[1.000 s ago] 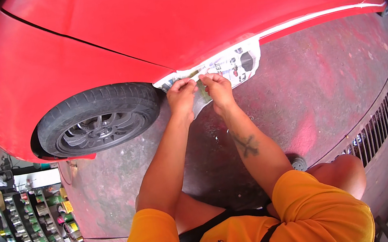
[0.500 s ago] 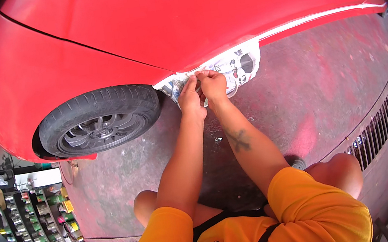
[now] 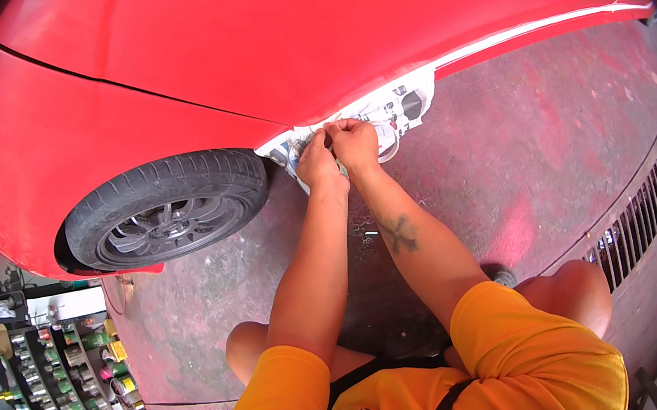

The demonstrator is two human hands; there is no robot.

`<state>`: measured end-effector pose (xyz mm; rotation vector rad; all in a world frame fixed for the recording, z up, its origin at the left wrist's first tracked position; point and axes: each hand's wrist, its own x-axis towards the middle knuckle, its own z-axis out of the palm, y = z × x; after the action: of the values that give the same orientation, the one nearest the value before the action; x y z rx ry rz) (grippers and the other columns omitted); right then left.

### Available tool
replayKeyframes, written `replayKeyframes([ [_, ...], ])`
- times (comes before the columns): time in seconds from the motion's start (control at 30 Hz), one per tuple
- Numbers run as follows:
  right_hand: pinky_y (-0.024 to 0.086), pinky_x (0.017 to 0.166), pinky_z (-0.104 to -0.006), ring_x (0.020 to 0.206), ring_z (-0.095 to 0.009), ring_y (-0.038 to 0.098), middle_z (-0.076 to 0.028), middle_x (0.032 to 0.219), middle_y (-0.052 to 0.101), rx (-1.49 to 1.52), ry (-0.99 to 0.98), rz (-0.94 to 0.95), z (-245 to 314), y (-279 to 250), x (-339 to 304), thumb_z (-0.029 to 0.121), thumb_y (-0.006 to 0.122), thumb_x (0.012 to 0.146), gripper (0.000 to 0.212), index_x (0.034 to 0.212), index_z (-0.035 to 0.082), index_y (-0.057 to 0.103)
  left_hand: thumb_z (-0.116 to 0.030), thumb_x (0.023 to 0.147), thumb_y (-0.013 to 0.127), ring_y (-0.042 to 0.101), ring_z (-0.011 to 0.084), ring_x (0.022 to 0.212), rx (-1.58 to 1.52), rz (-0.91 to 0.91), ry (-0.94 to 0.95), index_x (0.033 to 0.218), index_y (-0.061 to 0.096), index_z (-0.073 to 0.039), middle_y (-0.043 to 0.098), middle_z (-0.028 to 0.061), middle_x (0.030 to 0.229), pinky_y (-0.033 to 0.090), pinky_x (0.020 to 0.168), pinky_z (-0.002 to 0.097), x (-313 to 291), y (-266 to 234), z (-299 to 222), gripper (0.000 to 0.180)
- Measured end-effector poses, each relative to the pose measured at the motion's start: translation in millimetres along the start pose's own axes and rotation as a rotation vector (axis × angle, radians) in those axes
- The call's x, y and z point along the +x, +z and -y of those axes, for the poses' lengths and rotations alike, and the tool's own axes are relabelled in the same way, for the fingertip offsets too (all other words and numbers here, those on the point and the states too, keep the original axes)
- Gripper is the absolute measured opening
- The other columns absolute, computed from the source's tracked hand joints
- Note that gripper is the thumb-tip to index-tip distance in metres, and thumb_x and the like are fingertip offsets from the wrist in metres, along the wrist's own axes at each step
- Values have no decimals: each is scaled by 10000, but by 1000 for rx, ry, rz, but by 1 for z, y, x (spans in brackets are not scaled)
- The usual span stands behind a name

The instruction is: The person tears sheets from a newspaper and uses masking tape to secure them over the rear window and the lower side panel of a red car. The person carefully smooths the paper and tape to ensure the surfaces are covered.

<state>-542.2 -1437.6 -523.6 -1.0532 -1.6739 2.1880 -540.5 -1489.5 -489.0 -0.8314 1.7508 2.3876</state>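
Printed newspaper (image 3: 413,101) hangs from the lower edge of a red car body (image 3: 298,35), with a white strip of masking tape (image 3: 514,38) running on along the sill to the right. My left hand (image 3: 318,161) and my right hand (image 3: 355,145) meet at the paper's upper edge, just right of the wheel. Both hands are closed in a pinch, fingertips almost touching. A pale ring like a masking tape roll (image 3: 395,146) shows beside and behind my right hand, which seems to grip the tape. What my left fingertips pinch is hidden.
The black tyre (image 3: 246,174) with its grey spoked wheel (image 3: 170,228) stands left of my hands. Below lies a stained concrete floor (image 3: 535,136) with a drain grate (image 3: 638,222) at the right. Shelves of cans (image 3: 57,378) stand at the far left.
Both hands have shifted very slightly left along the paper's edge, still pinching. The newspaper's lower part has folded or tilted a little, and the pale ring sits slightly differently.
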Motion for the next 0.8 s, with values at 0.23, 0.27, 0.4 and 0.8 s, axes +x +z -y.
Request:
replayKeyframes([
  [0.23, 580, 814, -459, 817, -293, 775, -116, 858, 807, -214, -56, -48, 22, -5, -19, 291, 772, 899, 196, 881, 106, 835, -76, 1002, 732, 738, 222, 886, 21, -50, 89, 1099, 744, 101, 768, 157, 1070, 614, 775, 335, 0, 2, -4, 203],
  [0.27, 580, 814, -461, 819, -294, 775, -117, 861, 807, -220, -54, -50, 21, -4, -18, 290, 773, 897, 195, 877, 106, 835, -78, 1000, 735, 737, 224, 893, 27, -51, 94, 1100, 744, 102, 768, 158, 1073, 614, 777, 337, 0, 2, -4, 206],
  [0.4, 582, 819, -466, 824, -304, 776, -120, 867, 808, -167, -84, -37, 16, -1, -17, 294, 774, 899, 195, 884, 109, 835, -81, 999, 738, 737, 229, 913, 32, -61, 106, 1102, 741, 107, 768, 162, 1079, 612, 784, 346, 4, 0, -4, 214],
  [0.8, 566, 833, -466, 837, -288, 772, -109, 862, 808, -176, 9, -20, 21, -3, -17, 320, 762, 924, 231, 886, 100, 822, -69, 1000, 716, 732, 234, 905, 25, -73, 53, 1067, 739, 102, 764, 154, 1063, 609, 772, 362, -3, 6, -12, 185],
])
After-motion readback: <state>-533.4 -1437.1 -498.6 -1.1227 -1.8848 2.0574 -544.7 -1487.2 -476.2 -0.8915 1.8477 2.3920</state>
